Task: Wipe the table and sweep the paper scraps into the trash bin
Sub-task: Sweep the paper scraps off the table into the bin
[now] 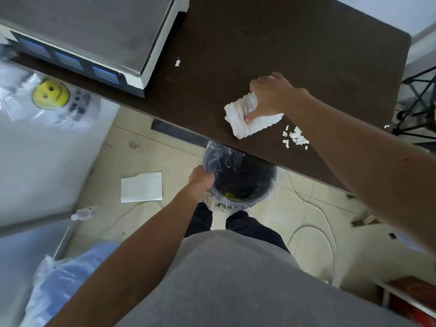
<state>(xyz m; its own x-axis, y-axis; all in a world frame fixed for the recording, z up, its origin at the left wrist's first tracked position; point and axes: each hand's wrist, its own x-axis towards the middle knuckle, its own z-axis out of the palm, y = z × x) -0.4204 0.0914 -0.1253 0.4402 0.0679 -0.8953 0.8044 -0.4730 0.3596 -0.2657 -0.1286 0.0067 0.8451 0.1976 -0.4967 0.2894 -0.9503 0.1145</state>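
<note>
White cloth (238,116) clenched in right hand (273,95); left hand (201,179) grips trash bin (259,171) rim.

The cloth (247,116) lies on the table (295,43), scraps (296,138) just right; the bin (240,175) below its edge.

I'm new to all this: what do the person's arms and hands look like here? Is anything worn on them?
Both arms are bare as far up as the view shows, with no sleeves in sight. The left hand and right hand wear no gloves, and I see no watch, ring or bracelet. The person wears a grey top and dark trousers.
</note>
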